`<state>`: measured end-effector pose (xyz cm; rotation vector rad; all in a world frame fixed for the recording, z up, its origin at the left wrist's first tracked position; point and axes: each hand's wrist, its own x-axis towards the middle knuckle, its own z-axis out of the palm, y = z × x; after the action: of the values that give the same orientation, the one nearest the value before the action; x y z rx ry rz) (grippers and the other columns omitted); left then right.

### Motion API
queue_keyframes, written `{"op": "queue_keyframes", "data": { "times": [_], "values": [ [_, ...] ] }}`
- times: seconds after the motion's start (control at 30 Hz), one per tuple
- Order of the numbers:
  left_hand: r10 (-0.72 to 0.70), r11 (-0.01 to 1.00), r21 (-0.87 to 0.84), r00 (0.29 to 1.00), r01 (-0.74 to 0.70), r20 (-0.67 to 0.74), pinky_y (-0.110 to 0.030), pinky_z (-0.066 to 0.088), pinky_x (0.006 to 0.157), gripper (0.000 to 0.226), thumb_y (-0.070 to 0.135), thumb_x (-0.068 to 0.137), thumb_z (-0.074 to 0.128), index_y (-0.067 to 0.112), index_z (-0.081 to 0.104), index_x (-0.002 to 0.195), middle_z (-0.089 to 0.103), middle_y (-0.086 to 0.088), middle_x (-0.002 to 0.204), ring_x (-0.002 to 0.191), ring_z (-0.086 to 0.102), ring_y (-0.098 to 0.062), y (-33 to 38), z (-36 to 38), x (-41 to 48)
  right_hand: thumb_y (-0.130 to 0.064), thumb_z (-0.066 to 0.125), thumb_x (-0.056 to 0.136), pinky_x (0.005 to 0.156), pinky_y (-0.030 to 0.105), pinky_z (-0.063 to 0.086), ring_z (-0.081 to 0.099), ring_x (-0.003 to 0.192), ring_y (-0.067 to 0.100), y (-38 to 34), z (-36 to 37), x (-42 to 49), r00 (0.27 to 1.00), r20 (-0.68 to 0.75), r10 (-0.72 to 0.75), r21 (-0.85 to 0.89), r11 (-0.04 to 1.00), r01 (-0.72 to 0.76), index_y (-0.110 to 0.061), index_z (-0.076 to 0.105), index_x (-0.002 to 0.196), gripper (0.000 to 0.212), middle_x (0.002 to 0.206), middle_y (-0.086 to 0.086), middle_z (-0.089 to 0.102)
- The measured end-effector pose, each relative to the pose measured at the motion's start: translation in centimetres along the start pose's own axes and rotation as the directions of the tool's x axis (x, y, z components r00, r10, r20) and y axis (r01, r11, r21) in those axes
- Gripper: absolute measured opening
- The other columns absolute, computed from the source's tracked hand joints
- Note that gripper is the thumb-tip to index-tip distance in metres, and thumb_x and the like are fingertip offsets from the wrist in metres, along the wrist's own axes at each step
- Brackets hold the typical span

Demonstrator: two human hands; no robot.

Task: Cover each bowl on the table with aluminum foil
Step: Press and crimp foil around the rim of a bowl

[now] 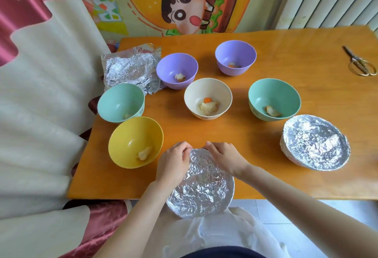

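Observation:
A foil-covered bowl (201,186) sits at the near edge of the orange table (286,155), partly overhanging it. My left hand (173,161) and my right hand (225,158) both pinch the foil at the bowl's far rim, fingers curled over the edge. A second foil-covered bowl (315,142) stands at the right. Several uncovered bowls hold bits of food: yellow (135,141), two green (120,102) (274,98), cream (207,97), and two purple (177,69) (235,56). A stack of crumpled foil sheets (131,69) lies at the table's far left.
Gold-handled scissors (359,63) lie at the far right of the table. A cream and red curtain (41,94) hangs along the left side, touching the table's left edge. A cartoon poster (184,2) is behind the table. White cloth covers my lap below the near edge.

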<state>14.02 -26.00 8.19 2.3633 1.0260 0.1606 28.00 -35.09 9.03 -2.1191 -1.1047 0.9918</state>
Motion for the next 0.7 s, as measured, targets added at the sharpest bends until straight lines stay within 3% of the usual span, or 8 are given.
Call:
{"op": "queue_keyframes", "data": {
  "times": [0.07, 0.17, 0.3, 0.43, 0.57, 0.7],
  "values": [
    [-0.012, 1.0, -0.017, 1.0, 0.012, -0.003, -0.033, 0.049, 0.07, 0.016, 0.023, 0.098, 0.044, 0.02, 0.06, 0.097, 0.065, 0.008, 0.101, 0.087, 0.063, -0.014, -0.4, -0.6, 0.4, -0.036, 0.032, 0.102, 0.058, 0.028, 0.031, 0.042, 0.059, 0.019, -0.8, 0.0, 0.5, 1.0, 0.014, -0.016, -0.007, 1.0, 0.016, 0.003, 0.063, 0.089, 0.051, 0.055, 0.002, 0.045],
    [-0.021, 0.999, -0.044, 1.0, 0.022, 0.02, -0.029, 0.045, 0.065, 0.021, 0.025, 0.099, 0.04, 0.021, 0.061, 0.099, 0.065, 0.009, 0.1, 0.073, 0.057, -0.012, -0.9, -1.3, 0.8, -0.038, 0.032, 0.101, 0.059, 0.032, 0.03, 0.041, 0.059, 0.018, -1.1, 0.5, 1.0, 1.0, -0.005, -0.024, -0.007, 1.0, 0.023, 0.005, 0.063, 0.093, 0.053, 0.058, 0.005, 0.046],
    [-0.018, 0.999, -0.047, 0.997, 0.022, 0.073, -0.021, 0.027, 0.05, 0.022, 0.024, 0.1, 0.038, 0.021, 0.059, 0.103, 0.058, 0.011, 0.085, 0.054, 0.041, -0.004, -1.5, -2.0, 1.5, -0.04, 0.031, 0.101, 0.062, 0.034, 0.033, 0.043, 0.061, 0.02, -1.5, 1.1, 1.6, 1.0, -0.027, -0.003, -0.005, 1.0, 0.002, 0.005, 0.063, 0.094, 0.055, 0.061, 0.009, 0.049],
    [-0.015, 1.0, -0.005, 0.993, 0.016, 0.117, -0.027, 0.021, 0.043, 0.019, 0.023, 0.099, 0.036, 0.023, 0.055, 0.099, 0.05, 0.004, 0.057, 0.044, 0.037, -0.009, -1.5, -2.2, 2.9, -0.042, 0.028, 0.101, 0.072, 0.033, 0.042, 0.057, 0.075, 0.022, -2.3, 0.7, 3.0, 0.999, 0.005, 0.054, 0.073, 0.996, -0.054, -0.014, 0.073, 0.099, 0.052, 0.077, 0.008, 0.066],
    [0.015, 1.0, 0.022, 0.99, -0.019, 0.137, -0.024, 0.018, 0.04, 0.02, 0.025, 0.1, 0.035, 0.023, 0.054, 0.095, 0.044, 0.004, 0.051, 0.042, 0.036, -0.01, -1.9, -2.3, 3.4, -0.041, 0.028, 0.102, 0.065, 0.026, 0.035, 0.053, 0.069, 0.018, -2.7, 1.3, 3.7, 0.998, -0.002, 0.069, 0.036, 0.997, -0.069, -0.021, 0.074, 0.104, 0.05, 0.064, -0.001, 0.058],
    [0.041, 0.997, 0.052, 0.989, -0.049, 0.141, -0.027, 0.02, 0.042, 0.014, 0.026, 0.099, 0.039, 0.027, 0.052, 0.097, 0.043, 0.004, 0.051, 0.043, 0.035, -0.01, -2.7, -2.5, 3.6, -0.042, 0.028, 0.102, 0.085, 0.027, 0.045, 0.063, 0.091, 0.017, -2.5, 1.0, 4.5, 0.993, 0.064, 0.099, 0.111, 0.988, -0.106, -0.025, 0.075, 0.095, 0.05, 0.092, 0.002, 0.072]
  ]
}}
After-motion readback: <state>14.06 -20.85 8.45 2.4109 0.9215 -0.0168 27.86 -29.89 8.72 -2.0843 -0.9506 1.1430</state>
